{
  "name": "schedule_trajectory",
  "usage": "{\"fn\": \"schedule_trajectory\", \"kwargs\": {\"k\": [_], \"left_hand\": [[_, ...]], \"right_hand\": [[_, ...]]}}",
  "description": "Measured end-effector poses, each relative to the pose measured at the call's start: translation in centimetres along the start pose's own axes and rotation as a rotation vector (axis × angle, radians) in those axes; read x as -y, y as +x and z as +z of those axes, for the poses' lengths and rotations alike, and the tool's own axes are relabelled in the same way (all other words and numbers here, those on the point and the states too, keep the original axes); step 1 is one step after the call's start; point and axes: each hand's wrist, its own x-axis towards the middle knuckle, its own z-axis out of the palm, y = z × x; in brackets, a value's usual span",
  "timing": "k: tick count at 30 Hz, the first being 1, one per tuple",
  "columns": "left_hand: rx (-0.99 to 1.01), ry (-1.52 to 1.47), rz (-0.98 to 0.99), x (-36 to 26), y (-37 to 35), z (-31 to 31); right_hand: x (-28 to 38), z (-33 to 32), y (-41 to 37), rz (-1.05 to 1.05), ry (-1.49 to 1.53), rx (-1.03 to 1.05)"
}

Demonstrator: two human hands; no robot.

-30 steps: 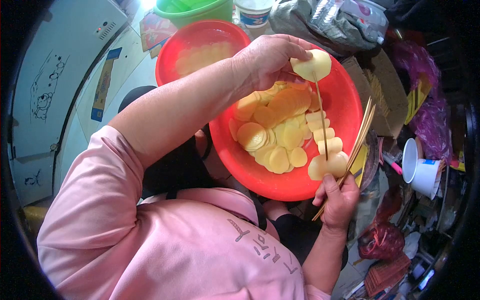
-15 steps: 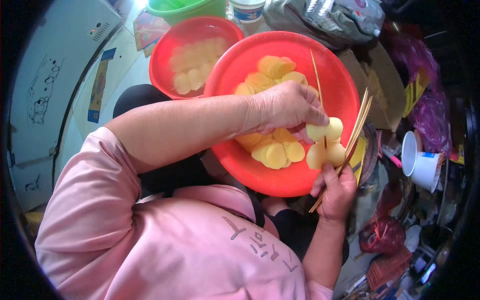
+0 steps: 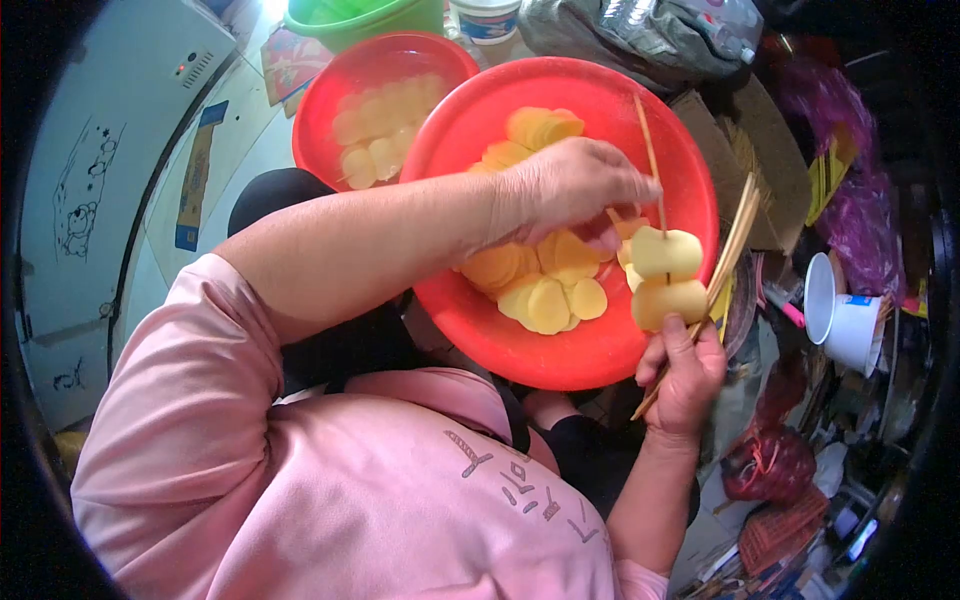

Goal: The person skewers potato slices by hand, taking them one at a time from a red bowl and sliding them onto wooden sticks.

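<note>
In my right hand (image 3: 688, 375), closed with the thumb on top, are a skewer threaded with pale yellow potato-like slices (image 3: 668, 303) and a bundle of bare bamboo skewers (image 3: 736, 235). The threaded skewer (image 3: 652, 160) points up and away, its upper length bare. My left hand (image 3: 575, 185) is over the large red basin (image 3: 560, 375), fingers apart beside that bare part, slightly blurred; the fingers' undersides are hidden. Below it in the basin lie many loose round slices (image 3: 548, 305), partly covered by my left hand and forearm.
A smaller red basin (image 3: 315, 110) at the back left holds more slices in liquid. Behind it are a green tub (image 3: 390, 25) and a white bucket (image 3: 487, 22). A cardboard box (image 3: 770, 150), a white container (image 3: 850, 335) and a red net bag (image 3: 768, 465) stand to the right.
My left hand has come off the threaded slices and moved up and left. My right hand has shifted slightly right, with the slices now fully in sight on the skewer.
</note>
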Motion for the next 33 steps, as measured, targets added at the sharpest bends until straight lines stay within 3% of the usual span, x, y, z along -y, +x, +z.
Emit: {"fn": "schedule_trajectory", "kwargs": {"k": [2,3,4,6,7,9,12,28,32,33], "left_hand": [[-0.161,0.122,0.117,0.6,1.7,-1.1],[-0.134,0.36,0.204,1.5,2.6,-1.6],[-0.132,0.361,0.205,2.0,2.9,-1.4],[-0.027,1.34,0.122,3.4,3.5,-0.6],[-0.025,1.339,0.122,4.1,3.3,-0.2],[0.053,1.617,0.09,5.5,2.8,0.7],[0.081,1.693,0.102,6.7,3.6,1.1],[-0.034,1.57,0.147,4.3,2.5,-2.0],[-0.315,0.958,0.315,2.2,3.4,-4.9],[-0.315,0.64,0.208,1.7,3.6,-5.8]], "right_hand": [[0.2,-0.2,0.0,-0.015,0.032,-0.025],[0.4,-0.1,0.0,-0.013,0.031,-0.037],[0.5,-0.1,-0.1,-0.01,0.031,-0.05],[0.6,0.2,-0.3,-0.003,0.021,-0.032],[0.6,0.3,-0.4,0.006,0.011,-0.012],[0.5,0.3,-0.5,0.003,0.009,-0.007],[0.6,0.2,-0.6,0.001,0.003,-0.008],[0.5,0.4,-0.7,-0.001,-0.078,0.023],[0.4,0.7,-0.7,0.012,-0.097,0.06],[0.4,0.7,-0.8,0.033,-0.123,0.058]]}}
